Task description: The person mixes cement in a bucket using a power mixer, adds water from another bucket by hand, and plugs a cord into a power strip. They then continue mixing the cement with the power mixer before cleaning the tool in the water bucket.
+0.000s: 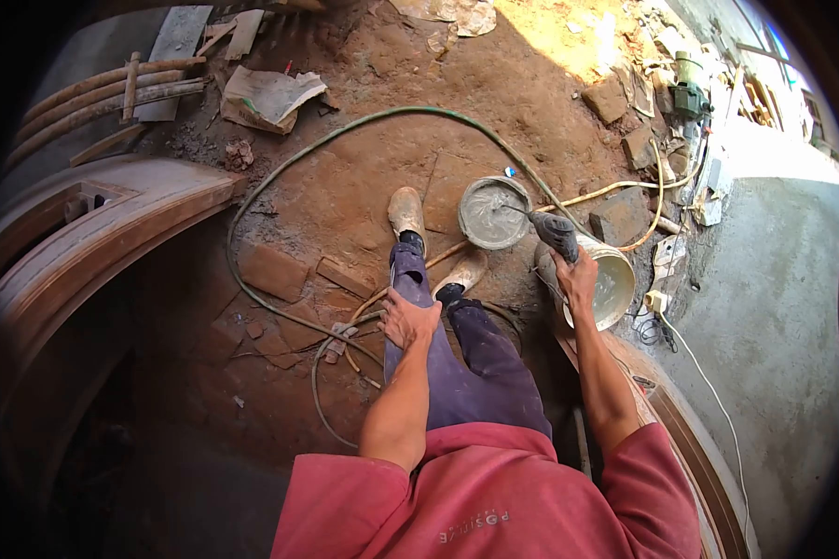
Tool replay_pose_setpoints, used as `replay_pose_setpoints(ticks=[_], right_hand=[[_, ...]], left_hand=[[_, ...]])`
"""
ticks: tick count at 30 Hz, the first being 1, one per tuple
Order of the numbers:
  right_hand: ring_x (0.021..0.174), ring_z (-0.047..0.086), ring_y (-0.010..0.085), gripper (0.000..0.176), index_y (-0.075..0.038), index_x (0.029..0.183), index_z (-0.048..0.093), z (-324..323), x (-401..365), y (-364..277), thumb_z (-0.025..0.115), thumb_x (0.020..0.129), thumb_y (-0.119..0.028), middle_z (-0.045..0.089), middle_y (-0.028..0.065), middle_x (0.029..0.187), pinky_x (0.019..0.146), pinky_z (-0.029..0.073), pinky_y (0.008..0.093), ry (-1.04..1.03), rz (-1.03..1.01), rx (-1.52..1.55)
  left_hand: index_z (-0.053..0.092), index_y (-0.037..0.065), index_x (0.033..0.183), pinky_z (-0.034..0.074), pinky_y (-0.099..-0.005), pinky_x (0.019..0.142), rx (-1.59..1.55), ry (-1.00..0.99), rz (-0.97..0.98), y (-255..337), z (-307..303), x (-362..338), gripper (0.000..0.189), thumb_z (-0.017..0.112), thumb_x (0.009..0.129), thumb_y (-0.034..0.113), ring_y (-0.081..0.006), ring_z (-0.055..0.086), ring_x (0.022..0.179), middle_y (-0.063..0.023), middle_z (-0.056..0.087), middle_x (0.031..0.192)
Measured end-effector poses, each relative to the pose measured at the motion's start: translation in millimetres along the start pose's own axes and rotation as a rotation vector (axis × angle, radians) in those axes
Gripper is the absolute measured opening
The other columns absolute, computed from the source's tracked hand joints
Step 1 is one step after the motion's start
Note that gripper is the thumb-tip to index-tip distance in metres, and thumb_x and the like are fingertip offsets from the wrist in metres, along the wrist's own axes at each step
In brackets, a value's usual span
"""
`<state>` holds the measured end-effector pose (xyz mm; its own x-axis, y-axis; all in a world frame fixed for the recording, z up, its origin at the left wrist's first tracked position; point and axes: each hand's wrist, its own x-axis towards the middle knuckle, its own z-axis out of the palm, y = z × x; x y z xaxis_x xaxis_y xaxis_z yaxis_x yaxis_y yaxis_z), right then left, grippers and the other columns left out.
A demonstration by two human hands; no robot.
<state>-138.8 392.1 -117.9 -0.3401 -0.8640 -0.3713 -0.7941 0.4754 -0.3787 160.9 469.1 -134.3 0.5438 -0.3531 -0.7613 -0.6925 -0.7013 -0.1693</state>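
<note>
My right hand (576, 278) is wrapped round the grip of a dark power drill (556, 233). From the drill a thin rod reaches left into a round bucket (467, 228) of grey wet mix (491, 212). The rod's lower end is hidden in the mix. My left hand (408, 319) rests on my left thigh, just above the knee, its fingers curled over the trouser cloth. Right beside and below the drill, a larger white bucket (625, 296) holds pale, cloudy liquid.
A green hose (382, 114) loops over the dirt floor, and a yellow hose (615, 186) runs right. Bricks (272, 270) lie left of my feet. A green pump (690, 88) stands upper right. A curved wooden frame (158, 219) is at left; a white cable (718, 391) runs at right.
</note>
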Motion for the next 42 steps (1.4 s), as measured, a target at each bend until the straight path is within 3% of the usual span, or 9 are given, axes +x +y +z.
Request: replay_pose_setpoints(ticks=[7, 12, 18, 23, 27, 31, 34, 37, 42], right_hand=[[0.083, 0.069, 0.0416, 0.033, -0.005, 0.110, 0.070, -68, -36, -11, 0.076, 0.081, -0.020, 0.070, 0.0232, 0.086, 0.072, 0.053, 0.0435, -0.092, -0.149, -0.004], [0.085, 0.067, 0.0446, 0.041, -0.003, 0.117, 0.064, -36, -24, 34, 0.072, 0.078, -0.015, 0.069, 0.0257, 0.088, 0.074, 0.053, 0.0484, -0.176, -0.273, -0.160], [0.084, 0.065, 0.0454, 0.048, -0.005, 0.120, 0.059, 18, -6, 36, 0.069, 0.073, -0.011, 0.067, 0.0253, 0.090, 0.075, 0.052, 0.0520, -0.273, -0.300, -0.246], [0.084, 0.066, 0.0448, 0.049, -0.009, 0.123, 0.062, -11, -27, 18, 0.068, 0.074, -0.014, 0.068, 0.0238, 0.088, 0.075, 0.052, 0.0515, -0.208, -0.267, -0.236], [0.081, 0.067, 0.0442, 0.038, -0.004, 0.116, 0.067, -61, -51, 5, 0.071, 0.080, -0.017, 0.067, 0.0259, 0.086, 0.072, 0.052, 0.0460, -0.162, -0.271, -0.148], [0.085, 0.066, 0.0446, 0.035, -0.006, 0.113, 0.068, -74, -58, 16, 0.071, 0.080, -0.017, 0.068, 0.0247, 0.087, 0.073, 0.052, 0.0471, -0.151, -0.265, -0.146], [0.085, 0.068, 0.0428, 0.049, -0.007, 0.121, 0.065, -45, -40, 52, 0.071, 0.074, -0.018, 0.070, 0.0242, 0.092, 0.075, 0.054, 0.0467, -0.198, -0.278, -0.254], [0.084, 0.067, 0.0445, 0.051, -0.007, 0.123, 0.063, -4, -13, 79, 0.071, 0.073, -0.018, 0.069, 0.0247, 0.094, 0.076, 0.054, 0.0477, -0.237, -0.262, -0.263], [0.079, 0.067, 0.0442, 0.032, -0.006, 0.104, 0.071, -6, -8, 45, 0.075, 0.076, -0.023, 0.066, 0.0263, 0.078, 0.071, 0.052, 0.0475, -0.206, -0.161, -0.014]], left_hand=[[0.035, 0.009, 0.148, 0.040, -0.0463, 0.107, 0.006, -0.015, -0.027, 5, -1, 1, 0.105, 0.081, 0.067, 0.056, -0.0319, 0.056, 0.124, -0.0154, 0.052, 0.139], [0.034, 0.010, 0.149, 0.039, -0.0462, 0.109, 0.003, -0.013, -0.024, 2, 4, 0, 0.105, 0.081, 0.067, 0.055, -0.0320, 0.055, 0.125, -0.0162, 0.052, 0.139], [0.033, 0.009, 0.149, 0.038, -0.0469, 0.109, 0.000, 0.006, -0.015, 0, 5, -4, 0.108, 0.083, 0.065, 0.055, -0.0327, 0.055, 0.124, -0.0171, 0.052, 0.139], [0.032, 0.009, 0.149, 0.038, -0.0470, 0.110, -0.030, -0.007, -0.016, -2, 5, -4, 0.108, 0.083, 0.065, 0.054, -0.0332, 0.056, 0.124, -0.0173, 0.052, 0.139], [0.033, 0.009, 0.149, 0.040, -0.0468, 0.109, -0.039, -0.018, -0.018, -1, 1, -7, 0.107, 0.083, 0.065, 0.053, -0.0334, 0.056, 0.123, -0.0168, 0.052, 0.138], [0.034, 0.009, 0.148, 0.040, -0.0466, 0.108, -0.038, 0.025, -0.019, -3, 9, -5, 0.106, 0.083, 0.065, 0.054, -0.0332, 0.056, 0.122, -0.0165, 0.053, 0.137], [0.035, 0.009, 0.147, 0.041, -0.0463, 0.107, -0.024, 0.010, -0.004, -6, 8, -6, 0.106, 0.083, 0.065, 0.054, -0.0334, 0.056, 0.122, -0.0168, 0.053, 0.136], [0.035, 0.009, 0.147, 0.041, -0.0468, 0.107, -0.025, 0.005, -0.006, -5, 14, -6, 0.106, 0.084, 0.064, 0.054, -0.0339, 0.056, 0.122, -0.0174, 0.053, 0.136], [0.031, 0.010, 0.150, 0.036, -0.0486, 0.113, -0.060, -0.031, -0.015, -10, 10, -7, 0.109, 0.084, 0.065, 0.054, -0.0349, 0.053, 0.127, -0.0193, 0.049, 0.143]])
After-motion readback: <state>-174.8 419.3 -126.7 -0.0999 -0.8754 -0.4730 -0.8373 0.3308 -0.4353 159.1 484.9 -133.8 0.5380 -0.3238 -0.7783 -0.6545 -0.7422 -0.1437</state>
